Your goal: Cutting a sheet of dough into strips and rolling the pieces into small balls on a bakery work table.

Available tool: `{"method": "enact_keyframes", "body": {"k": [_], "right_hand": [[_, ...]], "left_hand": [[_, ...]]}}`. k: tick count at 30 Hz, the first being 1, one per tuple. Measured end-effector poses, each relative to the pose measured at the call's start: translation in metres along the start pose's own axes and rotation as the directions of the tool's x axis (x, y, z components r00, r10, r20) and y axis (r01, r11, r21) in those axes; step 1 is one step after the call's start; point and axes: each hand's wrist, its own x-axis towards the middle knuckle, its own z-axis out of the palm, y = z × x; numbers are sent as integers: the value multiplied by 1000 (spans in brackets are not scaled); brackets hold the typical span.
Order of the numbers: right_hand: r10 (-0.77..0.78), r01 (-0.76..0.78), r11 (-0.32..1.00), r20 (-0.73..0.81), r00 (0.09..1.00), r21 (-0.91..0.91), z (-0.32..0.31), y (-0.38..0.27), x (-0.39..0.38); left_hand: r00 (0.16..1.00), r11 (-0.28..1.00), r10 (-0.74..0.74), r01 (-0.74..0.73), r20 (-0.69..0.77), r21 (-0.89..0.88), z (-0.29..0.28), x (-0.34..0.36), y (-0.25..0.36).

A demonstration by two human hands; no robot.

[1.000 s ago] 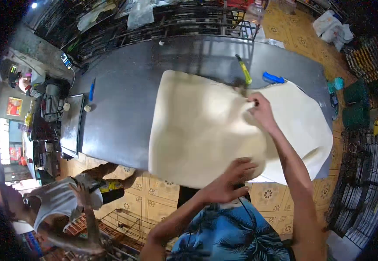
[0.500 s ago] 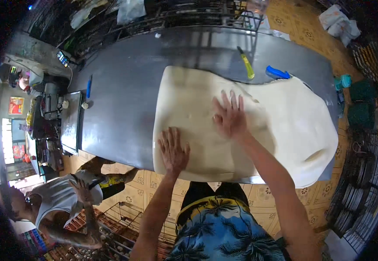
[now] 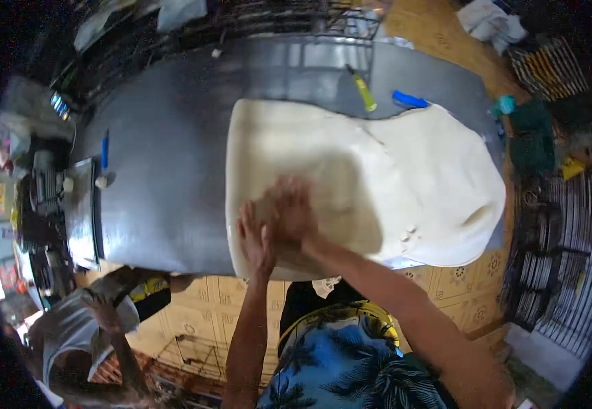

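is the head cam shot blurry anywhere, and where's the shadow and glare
Head view: both hands, left hand and right hand, are smeared by motion blur on the dough sheet; a soft shadow falls on the dough right of them; pale glare streaks the steel table; fisheye bends the table edges, and the rim is black.

cream foam sheet point(image 3: 378, 177) (flat), on table

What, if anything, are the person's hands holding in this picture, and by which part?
Nothing is gripped. The left hand and right hand lie flat, palms down, side by side on the large pale dough sheet, near its front left edge on the metal table.
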Motion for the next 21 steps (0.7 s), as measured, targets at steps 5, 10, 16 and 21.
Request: {"method": "enact_keyframes", "body": {"k": [5,10,16,21], "right_hand": [[-402,405,908,-51,914,108,-7,44,-124],[-308,308,921,-39,951,240,-56,197,-195],[-32,60,945,-91,995,322,-72,283,-232],[-28,108,915,-205,978,388,-58,288,-227]], "left_hand": [[998,998,-27,23,-56,-63,12,3,9],[953,993,-43,73,-299,91,80,36,73],[790,794,591,-605,164,54,248,156,216],[714,707,572,-679,403,198,373,264,300]]}}
